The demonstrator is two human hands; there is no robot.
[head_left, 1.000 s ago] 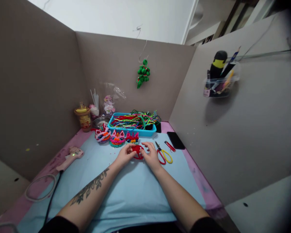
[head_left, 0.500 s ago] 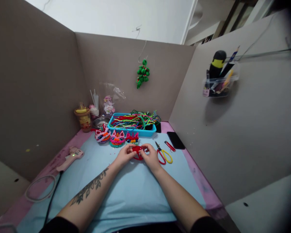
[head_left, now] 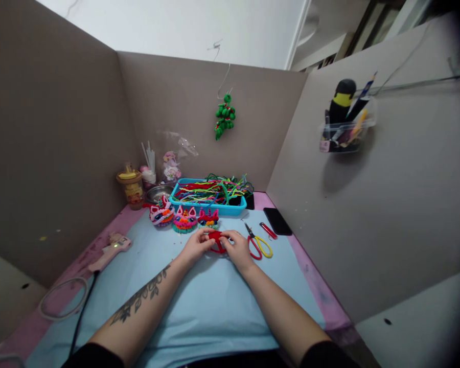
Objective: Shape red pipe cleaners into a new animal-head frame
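Observation:
Between both hands is a small red piece of bent pipe cleaners [head_left: 216, 242], with open gaps along its lower side. My left hand [head_left: 198, 243] grips its left side with thumb and fingers. On the right, my right hand [head_left: 234, 246] pinches the upper right part, fingertips bent over it. Just beyond the hands sit finished-looking fuzzy animal heads: a pink and white one [head_left: 161, 214], a pink and orange one [head_left: 185, 220] and a red one [head_left: 208, 219]. Scissors [head_left: 259, 242] with one red and one yellow handle lie close to my right hand.
A blue tray [head_left: 230, 209] full of colourful pipe cleaners stands at the back. A red cutter [head_left: 269, 230] and a black phone [head_left: 277, 221] lie right. At left are a pink glue gun [head_left: 113, 252] with its cable, a lidded cup [head_left: 131, 189] and a metal bowl [head_left: 150, 198]. Partition walls enclose the table.
My right fingers have shifted slightly on the red piece and bend more over its top. Both hands stay in the same place; the view has moved a little.

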